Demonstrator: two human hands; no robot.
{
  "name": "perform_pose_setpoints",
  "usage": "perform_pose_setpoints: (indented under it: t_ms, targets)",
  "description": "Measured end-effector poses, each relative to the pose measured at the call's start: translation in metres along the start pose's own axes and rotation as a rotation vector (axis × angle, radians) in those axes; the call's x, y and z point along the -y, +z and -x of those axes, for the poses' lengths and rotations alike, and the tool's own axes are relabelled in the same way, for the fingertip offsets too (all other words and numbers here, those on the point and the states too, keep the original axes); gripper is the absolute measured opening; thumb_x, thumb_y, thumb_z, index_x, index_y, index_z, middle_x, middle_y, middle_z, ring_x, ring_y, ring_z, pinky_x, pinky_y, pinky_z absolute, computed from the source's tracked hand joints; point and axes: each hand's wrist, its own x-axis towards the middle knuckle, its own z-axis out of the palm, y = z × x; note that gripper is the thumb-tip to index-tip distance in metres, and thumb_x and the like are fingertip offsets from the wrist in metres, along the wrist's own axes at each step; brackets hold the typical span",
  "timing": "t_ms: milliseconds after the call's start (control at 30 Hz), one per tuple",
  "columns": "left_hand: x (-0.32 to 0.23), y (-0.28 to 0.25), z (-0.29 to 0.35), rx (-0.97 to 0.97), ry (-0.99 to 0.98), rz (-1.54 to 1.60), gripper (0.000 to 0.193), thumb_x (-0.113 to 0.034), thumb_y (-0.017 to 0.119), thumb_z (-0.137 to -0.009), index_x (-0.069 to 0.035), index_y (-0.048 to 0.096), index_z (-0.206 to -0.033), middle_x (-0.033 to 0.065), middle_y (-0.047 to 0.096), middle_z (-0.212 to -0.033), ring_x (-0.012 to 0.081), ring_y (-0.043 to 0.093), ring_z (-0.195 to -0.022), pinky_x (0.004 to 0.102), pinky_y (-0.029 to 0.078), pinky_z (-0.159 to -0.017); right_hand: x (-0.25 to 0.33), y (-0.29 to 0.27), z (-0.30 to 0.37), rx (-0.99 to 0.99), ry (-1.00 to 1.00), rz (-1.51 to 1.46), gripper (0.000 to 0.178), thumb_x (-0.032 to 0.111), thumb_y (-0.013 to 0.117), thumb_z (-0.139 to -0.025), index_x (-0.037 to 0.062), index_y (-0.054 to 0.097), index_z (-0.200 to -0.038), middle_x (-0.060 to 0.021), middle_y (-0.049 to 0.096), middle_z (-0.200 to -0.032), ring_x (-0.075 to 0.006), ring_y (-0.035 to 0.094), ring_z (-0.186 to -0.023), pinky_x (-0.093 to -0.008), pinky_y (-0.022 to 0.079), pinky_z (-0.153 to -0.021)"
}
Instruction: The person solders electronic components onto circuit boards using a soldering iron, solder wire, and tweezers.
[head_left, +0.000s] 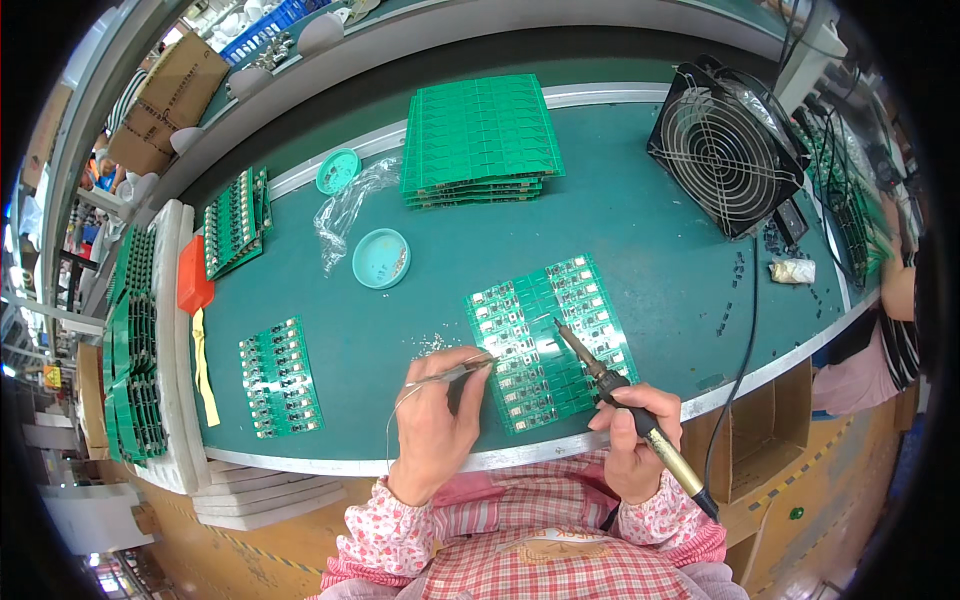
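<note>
My left hand [432,425] is closed around metal tweezers [452,373], their tips at the left edge of a green circuit board panel [535,300]. A thin wire [389,425], which looks like solder, hangs by the same hand. In my right hand [640,440] is a soldering iron [605,378] with a black and gold handle. Its tip points up and left over the middle of the panel; whether it touches cannot be made out. Columns of small white and dark parts line both sides of the panel. Tiny loose parts [432,343] lie just beyond my left hand.
At the back stands a stack of green panels [480,135], with a black fan [722,150] to its right. Turquoise dishes [382,232] and crumpled plastic [345,215] lie left of centre. Another panel [280,380] is at left. The iron's cable [752,330] crosses the right side.
</note>
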Motion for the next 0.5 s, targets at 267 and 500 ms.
perform_pose_setpoints:
  t_ms: [267,500]
  targets:
    - [-0.0004,0.0001,-0.0007,-0.009,0.013,-0.006,0.016,0.002,0.068,-0.091,0.000,0.064,-0.106,0.0115,0.070,-0.101,0.0230,0.071,-0.088,0.0310,0.055,-0.078,0.0060,0.0002,0.0016,-0.005,0.025,-0.104,0.022,0.015,0.059,-0.101,0.0017,0.050,-0.115,-0.0107,0.067,-0.079,-0.0171,0.066,-0.071,-0.0298,0.052,-0.066]
    - [0.0010,0.0011,0.0003,-0.018,0.010,-0.014,0.017,0.000,0.069,-0.091,0.000,0.064,-0.107,0.0113,0.070,-0.100,0.0232,0.071,-0.086,0.0313,0.055,-0.077,0.0068,0.0001,-0.0056,0.004,-0.093,-0.198,0.024,0.019,0.058,-0.102,0.0021,0.049,-0.116,-0.0119,0.070,-0.082,-0.0169,0.065,-0.074,-0.0307,0.052,-0.069]
